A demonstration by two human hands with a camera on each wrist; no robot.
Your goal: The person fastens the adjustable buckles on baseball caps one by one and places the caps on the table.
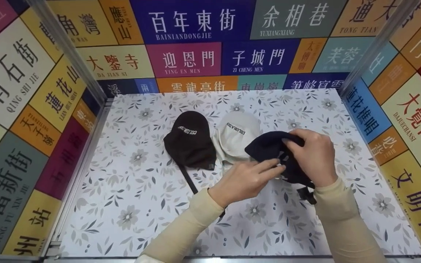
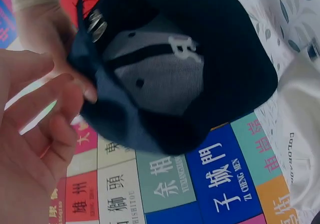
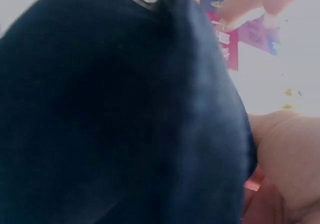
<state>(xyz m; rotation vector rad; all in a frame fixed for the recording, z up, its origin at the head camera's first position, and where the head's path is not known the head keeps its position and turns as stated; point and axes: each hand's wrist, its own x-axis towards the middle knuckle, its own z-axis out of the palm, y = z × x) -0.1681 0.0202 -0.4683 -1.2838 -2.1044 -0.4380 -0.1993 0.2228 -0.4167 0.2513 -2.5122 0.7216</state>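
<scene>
A navy cap (image 1: 269, 144) is held up off the table, its brim toward the left and its strap end dangling below. My right hand (image 1: 316, 155) grips the cap by its edge, thumb on the near side. Beside the cap is my left hand (image 1: 241, 179), fingers loosely extended in front of it and holding nothing. The left wrist view looks into the hollow of the navy cap (image 2: 170, 84), with pale stitching inside and a metal buckle (image 2: 97, 25) near the strap. Dark fabric of the cap (image 3: 125, 109) fills most of the right wrist view.
A black cap (image 1: 192, 146) with white lettering lies mid-table, its strap (image 1: 188, 179) trailing toward the front. Right of it sits a white cap (image 1: 239, 128) lettered COLORADO, partly behind the navy one. The floral tabletop (image 1: 130, 215) is bordered by sign-covered walls (image 1: 185, 58).
</scene>
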